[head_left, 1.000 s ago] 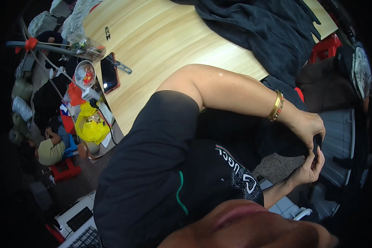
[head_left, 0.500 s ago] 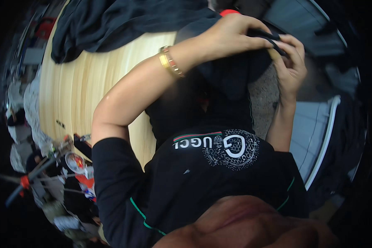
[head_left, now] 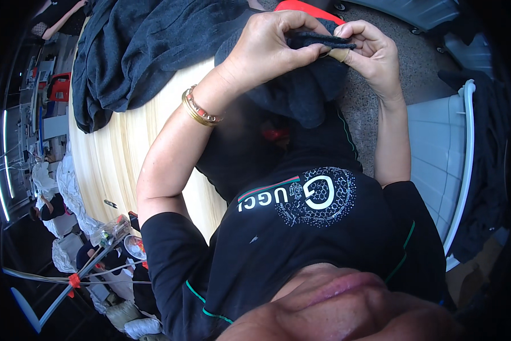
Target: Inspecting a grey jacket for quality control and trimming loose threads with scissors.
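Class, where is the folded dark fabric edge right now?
In the head view, the fabric edge is near the top, right of centre, between the left hand and right hand.

The held cloth (head_left: 318, 40) is plain charcoal, nearly black; the draped fabric (head_left: 147, 48) across the counter's upper edge is a slightly bluish charcoal. The counter (head_left: 110, 162) is pale yellow-beige, streaked with wood grain. Bracelets (head_left: 201, 113) are gold, one dotted orange-red. The black shirt (head_left: 352, 244) carries white letters, speckled honeycomb patterning, a red-and-green stripe and green piping. The ribbed bin (head_left: 429, 148) is pale blue-grey, the floor (head_left: 372, 122) speckled grey.
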The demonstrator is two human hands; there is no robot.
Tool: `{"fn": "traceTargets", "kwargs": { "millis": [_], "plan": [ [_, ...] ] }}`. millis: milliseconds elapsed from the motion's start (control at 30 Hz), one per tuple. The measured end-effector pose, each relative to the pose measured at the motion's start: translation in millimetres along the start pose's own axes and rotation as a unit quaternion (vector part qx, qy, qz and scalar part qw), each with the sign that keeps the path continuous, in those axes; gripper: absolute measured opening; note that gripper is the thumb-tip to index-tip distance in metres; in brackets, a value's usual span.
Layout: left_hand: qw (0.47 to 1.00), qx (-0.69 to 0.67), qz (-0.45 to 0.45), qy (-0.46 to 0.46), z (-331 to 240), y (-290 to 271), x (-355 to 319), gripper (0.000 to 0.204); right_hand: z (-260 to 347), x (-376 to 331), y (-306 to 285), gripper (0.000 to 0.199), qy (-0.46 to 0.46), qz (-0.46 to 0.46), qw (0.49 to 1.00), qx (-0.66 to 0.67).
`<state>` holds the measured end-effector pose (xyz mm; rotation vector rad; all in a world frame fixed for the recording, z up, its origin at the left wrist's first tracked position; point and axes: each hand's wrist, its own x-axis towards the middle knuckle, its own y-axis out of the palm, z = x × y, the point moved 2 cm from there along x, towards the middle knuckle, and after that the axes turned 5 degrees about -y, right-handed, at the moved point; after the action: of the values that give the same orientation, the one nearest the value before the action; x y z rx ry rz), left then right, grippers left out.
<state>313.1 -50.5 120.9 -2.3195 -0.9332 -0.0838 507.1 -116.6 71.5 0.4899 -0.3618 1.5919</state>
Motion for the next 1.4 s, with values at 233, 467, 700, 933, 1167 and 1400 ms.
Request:
{"fn": "traceTargets", "kwargs": {
  "millis": [233,467,700,933,1167,1400],
  "plan": [
    [0.989,0.129,-0.036,0.063,-8.2,0.5,-0.7,0.022,2.8,-5.6,8.3,0.021,0.018,-0.042,0.998,-0.042],
    [0.955,0.233,-0.096,0.155,-13.2,3.8,-5.4,0.020,16.3,-2.3,16.4,0.018,-0.065,-0.061,0.989,-0.122],
    [0.898,0.309,0.020,0.311,-33.0,7.1,-12.7,0.028,-8.4,-9.9,-33.7,0.033,0.124,-0.019,0.983,0.137],
    [0.777,0.337,0.184,0.499,-56.7,72.8,-60.7,0.019,-114.0,-3.0,-22.2,0.116,0.482,0.162,0.841,-0.185],
    [0.771,0.279,0.175,0.545,-58.9,88.9,-59.3,0.022,-119.2,-14.6,1.1,0.054,0.330,0.158,0.909,-0.199],
    [0.754,0.345,0.209,0.518,-37.6,88.5,-62.8,0.029,-17.9,15.1,-21.9,0.033,0.217,-0.152,0.952,0.151]
  ]
}}
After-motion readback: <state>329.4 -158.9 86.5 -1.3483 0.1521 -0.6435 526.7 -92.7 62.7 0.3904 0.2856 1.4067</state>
